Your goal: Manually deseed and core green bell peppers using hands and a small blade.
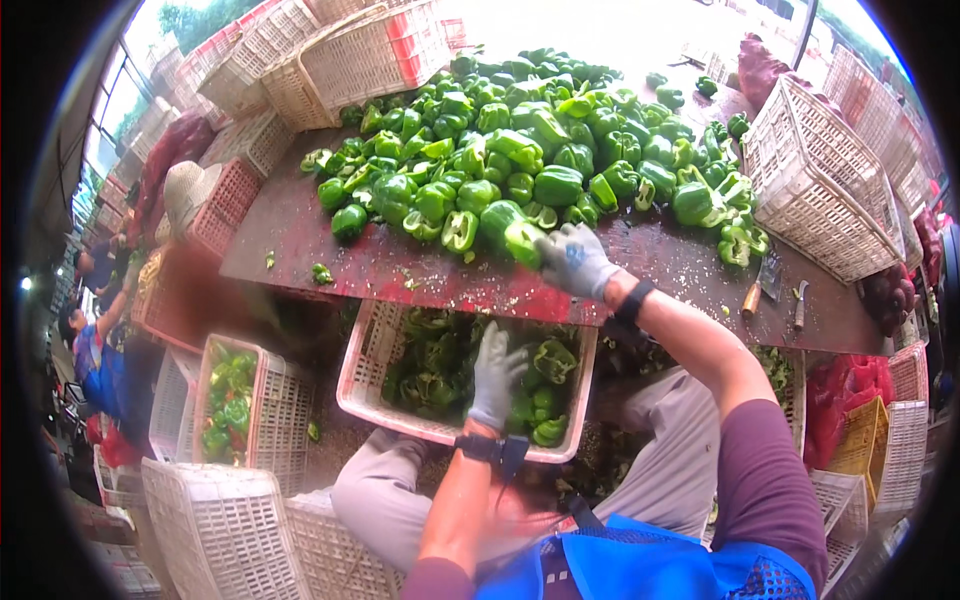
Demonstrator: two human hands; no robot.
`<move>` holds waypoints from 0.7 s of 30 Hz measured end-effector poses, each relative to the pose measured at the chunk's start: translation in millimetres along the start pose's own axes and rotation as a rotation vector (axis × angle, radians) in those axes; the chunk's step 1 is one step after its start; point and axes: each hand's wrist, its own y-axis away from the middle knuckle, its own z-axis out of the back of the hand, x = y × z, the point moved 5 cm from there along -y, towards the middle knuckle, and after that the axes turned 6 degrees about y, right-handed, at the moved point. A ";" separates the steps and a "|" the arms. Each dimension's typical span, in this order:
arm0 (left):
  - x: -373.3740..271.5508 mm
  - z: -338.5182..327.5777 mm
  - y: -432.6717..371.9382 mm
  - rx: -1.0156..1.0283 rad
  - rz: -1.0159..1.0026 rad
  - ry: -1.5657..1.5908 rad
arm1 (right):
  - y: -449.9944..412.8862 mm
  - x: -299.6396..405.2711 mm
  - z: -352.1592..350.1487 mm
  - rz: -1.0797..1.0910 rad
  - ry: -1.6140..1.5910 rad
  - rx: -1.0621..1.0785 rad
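My right hand, in a grey work glove, is at the near side of the pepper heap. Its fingers close on the right end of a cut green bell pepper, whose pale inside shows. My left hand, gloved too, hangs over a plastic crate between my knees, fingers spread and holding nothing. Inside that crate lie green pepper pieces. A large heap of green bell peppers, some whole and some cut open, covers much of the table.
A wooden-handled knife and a small curved knife lie at the table's right. A tilted crate stands beside them. More crates are stacked at the far left. At lower left sits a crate of peppers. Another person is farther left.
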 end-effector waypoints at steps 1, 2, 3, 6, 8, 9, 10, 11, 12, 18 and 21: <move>-8.1 -13.3 1.4 0.044 0.009 0.120 | 15.3 17.5 11.0 0.086 -0.029 -0.027; -12.7 -27.8 1.7 0.089 0.030 0.242 | 34.8 33.4 11.3 0.152 -0.087 -0.008; -12.4 -32.9 1.0 0.168 0.085 0.330 | 50.6 53.2 13.2 0.223 -0.153 0.004; -16.6 -41.9 5.4 0.272 0.110 0.516 | 78.3 93.4 27.8 0.291 -0.223 -0.037; -9.8 -39.9 22.3 0.071 0.077 0.591 | 92.9 102.9 20.7 0.283 -0.238 -0.005; -5.7 -38.3 24.8 0.062 0.076 0.592 | 96.5 109.2 21.4 0.263 -0.275 -0.101; -4.7 -35.6 24.7 0.037 0.021 0.586 | 98.7 114.4 19.5 0.253 -0.296 -0.148; -3.3 -31.3 26.3 0.018 -0.005 0.577 | 102.1 120.8 17.3 0.239 -0.319 -0.195; 0.2 -30.4 26.5 0.004 -0.028 0.570 | 100.6 118.8 11.1 0.149 -0.405 -0.080; 16.5 -11.4 21.6 -0.029 -0.218 0.175 | 118.7 124.0 -25.7 -0.318 -0.742 0.199; 28.9 -10.0 14.9 -0.024 -0.295 0.004 | 129.3 123.2 -57.5 -0.634 -1.026 0.127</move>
